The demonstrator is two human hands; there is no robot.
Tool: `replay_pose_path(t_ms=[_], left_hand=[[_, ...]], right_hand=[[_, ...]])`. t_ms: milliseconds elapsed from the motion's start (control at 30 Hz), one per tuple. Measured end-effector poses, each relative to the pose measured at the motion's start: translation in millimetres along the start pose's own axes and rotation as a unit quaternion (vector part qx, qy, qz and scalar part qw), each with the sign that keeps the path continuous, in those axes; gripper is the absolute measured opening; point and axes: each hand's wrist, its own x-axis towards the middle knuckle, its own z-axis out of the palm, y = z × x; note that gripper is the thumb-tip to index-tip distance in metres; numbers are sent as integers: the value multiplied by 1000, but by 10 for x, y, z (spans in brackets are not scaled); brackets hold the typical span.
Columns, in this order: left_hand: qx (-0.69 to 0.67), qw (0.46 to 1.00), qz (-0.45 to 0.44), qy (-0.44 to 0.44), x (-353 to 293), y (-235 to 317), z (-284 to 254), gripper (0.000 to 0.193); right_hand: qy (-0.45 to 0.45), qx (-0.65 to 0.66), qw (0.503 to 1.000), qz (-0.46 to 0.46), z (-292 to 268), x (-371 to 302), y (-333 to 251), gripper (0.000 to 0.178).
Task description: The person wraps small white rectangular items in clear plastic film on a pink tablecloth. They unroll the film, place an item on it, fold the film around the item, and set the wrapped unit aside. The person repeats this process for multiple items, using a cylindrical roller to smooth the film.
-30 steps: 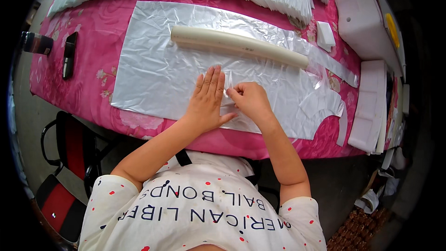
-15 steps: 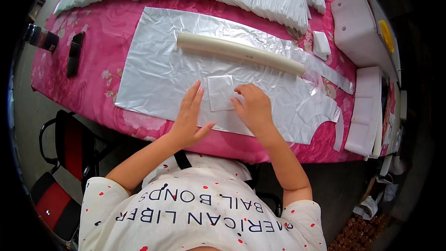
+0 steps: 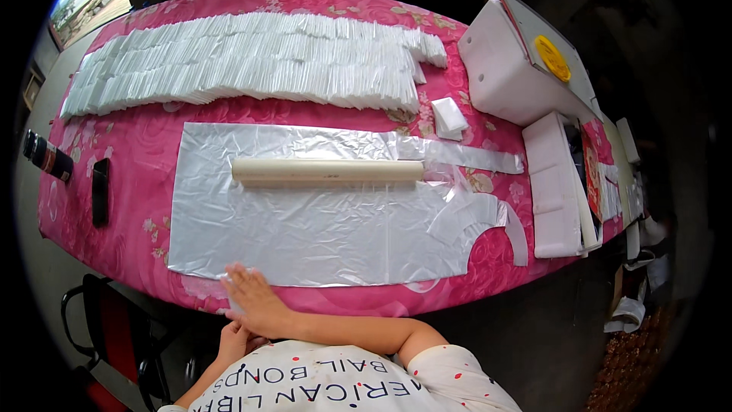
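Note:
Near the table's front edge at the left, my right hand (image 3: 258,305) lies flat with its fingers stretched out together, next to the corner of a silvery-white plastic vest bag (image 3: 320,236) spread on the table. Just below it, close to my body, my left hand (image 3: 233,342) is partly covered, its visible fingers curled in. A small white sliver (image 3: 235,304), perhaps folded plastic, shows by my right hand's thumb; most of it is hidden. A cream-coloured tube (image 3: 328,171) rests across the upper half of the flat bag.
Rows of folded white plastic (image 3: 229,65) fill the far side of the pink flowered cloth (image 3: 137,221). A small folded stack (image 3: 450,117) lies right of them. White foam boxes (image 3: 499,61) stand at the right, a dark bottle (image 3: 47,156) and black object (image 3: 101,192) at the left.
Both hands have moved from the middle of the flat bag to the left front edge. The folded plastic square between them has left the bag's surface. The view has shifted, showing more of the far side.

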Motion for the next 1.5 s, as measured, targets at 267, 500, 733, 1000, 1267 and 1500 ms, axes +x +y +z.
replay_pose_path(t_ms=[267,500,733,1000,1267,1500], left_hand=[[570,731,375,-24,-173,647,355,10],[670,552,490,-84,-101,931,692,29],[674,512,527,-78,-69,1004,807,14],[469,836,264,-107,-21,980,712,24],[356,916,147,-114,110,936,719,15],[402,896,154,-104,159,1007,865,15]], right_hand=[[-42,-61,986,-149,-899,-210,90,40],[152,-91,975,-136,-1125,-490,313,34],[94,-136,975,-149,-1206,-499,258,23],[103,50,992,-53,-1276,-553,464,16],[68,247,958,132,-1258,-605,462,24],[70,303,933,182,-1268,-658,569,29]])
